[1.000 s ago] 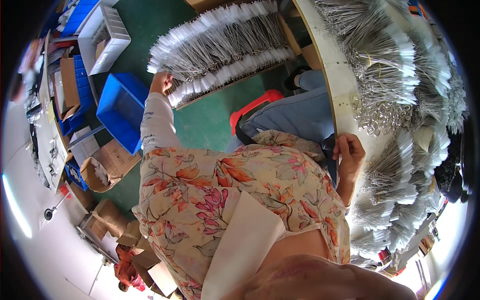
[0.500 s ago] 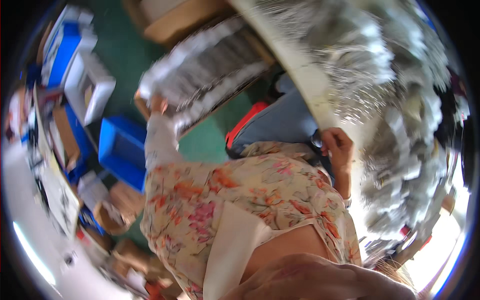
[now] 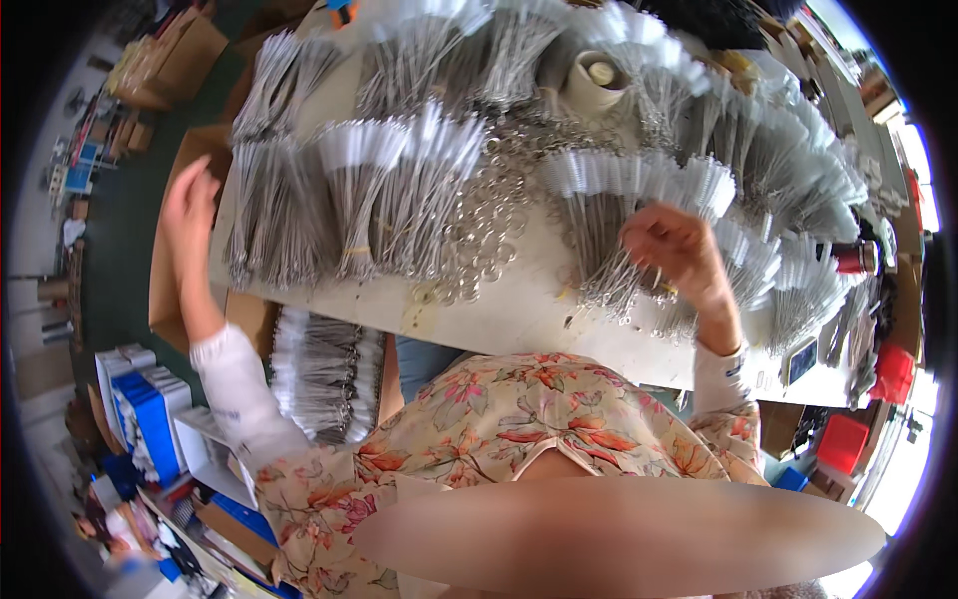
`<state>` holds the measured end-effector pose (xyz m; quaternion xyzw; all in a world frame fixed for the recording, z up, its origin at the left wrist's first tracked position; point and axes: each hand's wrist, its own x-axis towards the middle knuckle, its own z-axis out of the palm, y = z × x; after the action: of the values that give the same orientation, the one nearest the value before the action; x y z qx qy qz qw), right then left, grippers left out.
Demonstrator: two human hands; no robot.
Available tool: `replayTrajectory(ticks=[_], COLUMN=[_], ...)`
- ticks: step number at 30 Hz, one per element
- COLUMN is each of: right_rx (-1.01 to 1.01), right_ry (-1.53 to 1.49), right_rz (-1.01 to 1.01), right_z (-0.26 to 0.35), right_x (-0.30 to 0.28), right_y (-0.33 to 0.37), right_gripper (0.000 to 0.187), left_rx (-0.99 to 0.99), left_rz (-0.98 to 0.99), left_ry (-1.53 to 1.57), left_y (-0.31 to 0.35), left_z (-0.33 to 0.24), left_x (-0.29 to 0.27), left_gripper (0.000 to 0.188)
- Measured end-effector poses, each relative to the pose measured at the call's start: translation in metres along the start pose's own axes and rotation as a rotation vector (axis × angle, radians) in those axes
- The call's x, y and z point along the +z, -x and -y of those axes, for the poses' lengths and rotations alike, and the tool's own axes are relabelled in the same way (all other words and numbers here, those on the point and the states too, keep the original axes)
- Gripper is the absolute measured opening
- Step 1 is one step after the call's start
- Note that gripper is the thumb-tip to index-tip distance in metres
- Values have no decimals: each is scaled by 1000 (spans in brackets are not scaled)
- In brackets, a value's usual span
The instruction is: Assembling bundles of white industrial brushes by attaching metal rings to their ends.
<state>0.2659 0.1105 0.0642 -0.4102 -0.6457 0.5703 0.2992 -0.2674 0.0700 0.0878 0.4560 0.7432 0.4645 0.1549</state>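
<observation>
A white table (image 3: 519,314) is covered with bundles of thin wire brushes with white bristle tips. My left hand (image 3: 190,208) is raised at the table's left edge, fingers loosely apart and empty, beside the leftmost brush bundle (image 3: 274,215). My right hand (image 3: 679,250) is curled down over a fanned brush bundle (image 3: 609,225) at centre right, fingers closed among the wire stems. A heap of small metal rings (image 3: 489,225) lies between the two hands.
A white cup-shaped holder (image 3: 596,75) stands at the back. A cardboard box of more brushes (image 3: 319,371) sits under the table's near edge. Blue crates (image 3: 150,424) stand on the floor at left, red boxes (image 3: 848,439) at right, and a cardboard box (image 3: 185,55) at far left.
The view has swung from the floor up onto the table. My left hand has left the box of brushes below and risen to the table's edge. My right hand has moved onto a bundle.
</observation>
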Motion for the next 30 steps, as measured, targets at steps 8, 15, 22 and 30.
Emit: replayTrajectory(ticks=[8,15,22,30], right_rx=[-86,-21,192,-418], right_ry=[520,737,911,-181], right_rz=[-302,-359,-381,-691], right_z=[31,-1,-36,29], right_x=[-121,-169,-166,-212], right_y=[-78,-163,-209,-195], right_gripper=[18,25,33,15], left_rx=[-426,-456,269,565], left_rz=[494,367,-90,503], left_ry=[23,39,404,-630], left_y=[-219,-217,-213,-112], left_z=[55,54,-83,-119], left_x=[158,231,195,300], left_gripper=[20,17,25,39])
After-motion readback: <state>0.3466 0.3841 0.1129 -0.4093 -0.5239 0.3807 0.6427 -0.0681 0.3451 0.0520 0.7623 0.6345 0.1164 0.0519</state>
